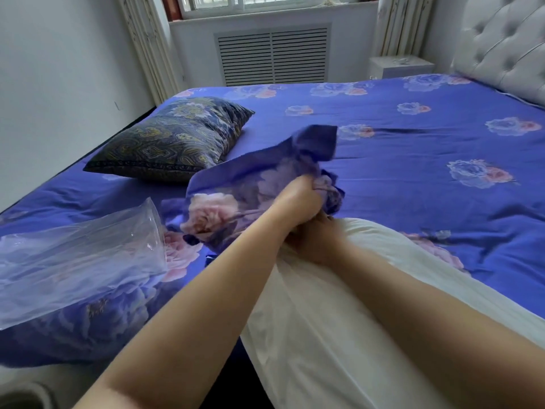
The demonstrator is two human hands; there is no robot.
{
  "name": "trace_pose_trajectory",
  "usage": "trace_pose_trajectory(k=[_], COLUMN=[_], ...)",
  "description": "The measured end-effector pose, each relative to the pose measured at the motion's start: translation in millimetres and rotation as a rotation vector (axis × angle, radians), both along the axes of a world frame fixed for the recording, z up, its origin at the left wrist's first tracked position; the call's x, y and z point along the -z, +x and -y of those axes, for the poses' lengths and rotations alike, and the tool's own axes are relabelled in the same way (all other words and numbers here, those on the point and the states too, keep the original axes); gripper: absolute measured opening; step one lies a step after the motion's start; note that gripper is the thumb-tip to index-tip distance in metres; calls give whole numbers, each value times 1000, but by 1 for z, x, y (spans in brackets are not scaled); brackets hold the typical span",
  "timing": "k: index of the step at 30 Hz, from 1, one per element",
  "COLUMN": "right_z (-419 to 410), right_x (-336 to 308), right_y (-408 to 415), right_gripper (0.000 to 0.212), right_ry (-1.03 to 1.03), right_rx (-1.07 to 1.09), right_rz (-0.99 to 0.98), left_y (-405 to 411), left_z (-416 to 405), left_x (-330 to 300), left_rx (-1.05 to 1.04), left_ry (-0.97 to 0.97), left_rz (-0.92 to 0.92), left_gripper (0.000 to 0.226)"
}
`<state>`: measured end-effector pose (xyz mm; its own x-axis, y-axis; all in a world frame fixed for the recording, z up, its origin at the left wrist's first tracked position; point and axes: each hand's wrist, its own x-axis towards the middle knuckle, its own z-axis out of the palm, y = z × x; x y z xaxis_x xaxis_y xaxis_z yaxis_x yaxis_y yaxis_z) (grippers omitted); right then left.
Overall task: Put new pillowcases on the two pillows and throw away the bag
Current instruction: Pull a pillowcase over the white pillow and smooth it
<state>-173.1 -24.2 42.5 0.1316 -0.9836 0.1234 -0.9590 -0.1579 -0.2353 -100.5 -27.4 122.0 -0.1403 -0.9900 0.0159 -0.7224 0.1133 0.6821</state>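
Observation:
A bare white pillow point(339, 335) lies in front of me at the bed's near edge. My left hand point(300, 202) grips a bunched purple floral pillowcase point(236, 184) just above the pillow's far end. My right hand point(318, 240) holds the top corner of the white pillow, directly under the left hand. A clear plastic bag point(79, 261) lies on the bed at the left, with more folded purple floral fabric point(97, 320) under it. A second pillow in a dark paisley case point(174, 140) rests at the far left of the bed.
The bed is covered with a purple floral sheet point(413, 149). A tufted white headboard point(507, 45) stands at the right, with a small white nightstand point(401, 66) beside it. A radiator cover point(272, 53) and window are beyond the bed. A white wall runs along the left.

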Motion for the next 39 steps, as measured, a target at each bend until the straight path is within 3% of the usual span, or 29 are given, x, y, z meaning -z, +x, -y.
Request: trace_pose_trajectory(k=[1, 3, 5, 8, 10, 15, 16, 18, 20, 22, 24, 26, 29, 32, 34, 37, 39], right_z=[-1, 1, 12, 25, 37, 50, 48, 43, 35, 26, 18, 16, 30, 44, 46, 40, 36], right_x=[-4, -6, -9, -15, -16, -9, -8, -7, -10, -14, -19, -21, -10, -1, -6, -31, -48], right_y=[-8, -21, -32, -34, -37, -45, -45, -43, -40, -40, -43, -47, -62, -80, -77, -58, -43], right_gripper=[75, 45, 38, 57, 45, 17, 14, 10, 17, 23, 15, 7, 26, 11, 30, 37, 37], right_ry=[-13, -72, -142, -55, -44, -98, -108, -130, -148, -137, -110, -64, 54, 81, -25, -159, -144], right_rx=[-38, 16, 125, 119, 126, 128, 131, 100, 21, -64, -112, -112, 86, 221, 142, -26, -106], right_rz=[208, 610, 760, 569, 483, 621, 686, 785, 840, 855, 827, 792, 770, 658, 837, 1228, 1286], left_y=[10, 32, 45, 35, 36, 63, 66, 69, 77, 91, 103, 104, 104, 109, 112, 121, 129], left_z=[-1, 1, 2, -4, -7, -14, -12, 1, 26, 52, 73, 77, 69, 62, 63, 63, 68], left_x=[4, 16, 22, 25, 23, 0, -1, 0, -3, -8, -13, -18, -16, -10, -9, -15, -20], left_rx=[-38, -143, -134, 15, 84, 240, 227, 35, -208, -291, -251, -155, -80, -93, -147, -275, -376], left_ry=[-99, -198, -239, -238, -184, 208, 187, -119, -453, -406, -174, -26, -24, -102, -171, -226, -195], left_rz=[104, 233, 227, 222, 210, 31, -37, -96, 34, 150, 73, -9, 14, -4, 7, -10, -56], left_gripper=[20, 22, 16, 9, 15, 38, 39, 31, 29, 44, 52, 45, 41, 39, 35, 31, 30])
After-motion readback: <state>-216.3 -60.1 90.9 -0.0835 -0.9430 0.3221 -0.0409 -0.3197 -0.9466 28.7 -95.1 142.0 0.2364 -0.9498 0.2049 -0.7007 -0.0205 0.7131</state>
